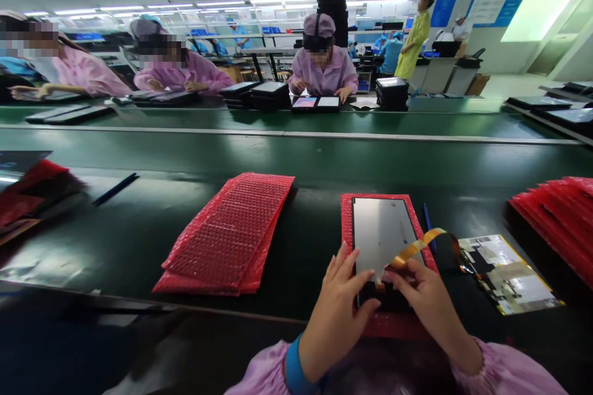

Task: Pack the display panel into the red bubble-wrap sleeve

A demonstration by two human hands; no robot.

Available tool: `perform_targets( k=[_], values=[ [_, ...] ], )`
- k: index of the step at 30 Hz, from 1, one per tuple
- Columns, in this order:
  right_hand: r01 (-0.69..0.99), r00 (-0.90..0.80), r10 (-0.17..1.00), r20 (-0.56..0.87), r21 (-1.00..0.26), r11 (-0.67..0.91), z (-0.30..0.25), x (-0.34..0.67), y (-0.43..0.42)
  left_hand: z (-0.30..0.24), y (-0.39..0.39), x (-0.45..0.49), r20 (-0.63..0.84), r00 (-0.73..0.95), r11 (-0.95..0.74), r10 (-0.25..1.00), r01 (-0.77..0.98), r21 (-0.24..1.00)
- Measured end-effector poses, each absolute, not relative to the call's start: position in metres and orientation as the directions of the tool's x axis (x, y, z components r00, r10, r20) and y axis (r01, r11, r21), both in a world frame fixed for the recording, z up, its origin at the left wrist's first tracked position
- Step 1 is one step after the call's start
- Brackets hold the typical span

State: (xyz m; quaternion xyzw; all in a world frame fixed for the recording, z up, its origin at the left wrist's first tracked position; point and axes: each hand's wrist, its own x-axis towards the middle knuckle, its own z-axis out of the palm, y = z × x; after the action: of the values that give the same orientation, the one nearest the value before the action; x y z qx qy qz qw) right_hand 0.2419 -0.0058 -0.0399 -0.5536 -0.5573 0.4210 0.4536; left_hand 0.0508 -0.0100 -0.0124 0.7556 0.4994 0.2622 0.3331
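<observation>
Across this bright factory hall, people in pink work behind a row of black devices, and on the near side a dark green worktop (319,216) runs along the line. A silver panel (377,222) lies flat on a red bubble-wrap sheet (346,219) in front of the wearer. The right hand (393,273) pinches an orange ribbon (419,248) near its end, low over the panel; the left hand (340,302) is spread loosely at the panel's lower left, thumb and forefinger parted, gripping nothing that I can see. The ribbon arches rightward to a taped board (519,278) on the worktop. To do this well, I'd steady the panel lightly, keep the ribbon end flat and square, and leave slack so the board isn't tugged or the ribbon creased. The fingers mask the ribbon's tip, so I can't tell whether it's joined; the panel's lower end is dark and partly covered, and its underside is hidden.
</observation>
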Motion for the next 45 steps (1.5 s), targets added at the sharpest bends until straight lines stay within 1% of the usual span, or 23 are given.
perform_targets(
  k=[1, 3, 7, 9, 13, 15, 26, 31, 33, 35, 38, 40, 42, 45],
  values=[
    [0.243, 0.027, 0.999, 0.035, -0.97, 0.027, -0.04, 0.242, -0.004, -0.014, -0.012, 0.049, 0.005, 0.411, -0.285, 0.912, 0.624, 0.728],
    [0.255, 0.019, 0.999, 0.027, -0.967, 0.021, -0.04, 0.24, -0.003, -0.017, -0.015, 0.049, -0.065, 0.46, -0.289, 0.885, 0.655, 0.698],
    [0.275, -0.021, 1.0, 0.024, -0.961, 0.028, -0.041, 0.239, -0.002, -0.022, -0.016, 0.052, -0.074, 0.438, -0.262, 0.896, 0.656, 0.708],
    [0.292, -0.023, 0.999, 0.034, -0.956, 0.039, -0.044, 0.239, -0.001, -0.026, -0.015, 0.051, -0.05, 0.444, -0.28, 0.894, 0.643, 0.713],
    [0.321, -0.033, 0.998, 0.058, -0.945, 0.066, -0.048, 0.239, -0.001, -0.038, -0.017, 0.047, 0.094, 0.448, -0.378, 0.889, 0.603, 0.703],
    [0.328, -0.046, 0.997, 0.069, -0.941, 0.08, -0.048, 0.238, -0.001, -0.042, -0.018, 0.046, 0.142, 0.432, -0.401, 0.891, 0.598, 0.694],
    [0.321, -0.115, 0.991, 0.072, -0.941, 0.106, -0.046, 0.239, 0.001, -0.041, -0.019, 0.048, 0.171, 0.438, -0.434, 0.883, 0.618, 0.656],
    [0.354, -0.143, 0.988, 0.057, -0.929, 0.105, -0.042, 0.241, 0.001, -0.045, -0.019, 0.048, 0.207, 0.451, -0.473, 0.868, 0.626, 0.621],
    [0.361, -0.161, 0.986, 0.052, -0.926, 0.108, -0.041, 0.241, 0.0, -0.047, -0.02, 0.048, 0.253, 0.463, -0.516, 0.85, 0.632, 0.578],
    [0.368, -0.166, 0.985, 0.054, -0.923, 0.113, -0.041, 0.241, 0.0, -0.05, -0.022, 0.047, 0.342, 0.47, -0.58, 0.814, 0.637, 0.508],
    [0.378, -0.16, 0.985, 0.064, -0.918, 0.121, -0.043, 0.241, -0.001, -0.051, -0.024, 0.046, 0.468, 0.497, -0.668, 0.731, 0.661, 0.341],
    [0.389, -0.155, 0.985, 0.076, -0.912, 0.132, -0.045, 0.241, -0.001, -0.05, -0.024, 0.044, 0.484, 0.539, -0.691, 0.69, 0.689, 0.218],
    [0.41, -0.146, 0.985, 0.087, -0.901, 0.141, -0.049, 0.242, -0.001, -0.048, -0.025, 0.043, 0.469, 0.565, -0.684, 0.679, 0.719, 0.123],
    [0.443, -0.126, 0.986, 0.111, -0.883, 0.156, -0.053, 0.241, -0.001, -0.045, -0.026, 0.044, 0.45, 0.569, -0.66, 0.688, 0.749, 0.061]
  ],
)
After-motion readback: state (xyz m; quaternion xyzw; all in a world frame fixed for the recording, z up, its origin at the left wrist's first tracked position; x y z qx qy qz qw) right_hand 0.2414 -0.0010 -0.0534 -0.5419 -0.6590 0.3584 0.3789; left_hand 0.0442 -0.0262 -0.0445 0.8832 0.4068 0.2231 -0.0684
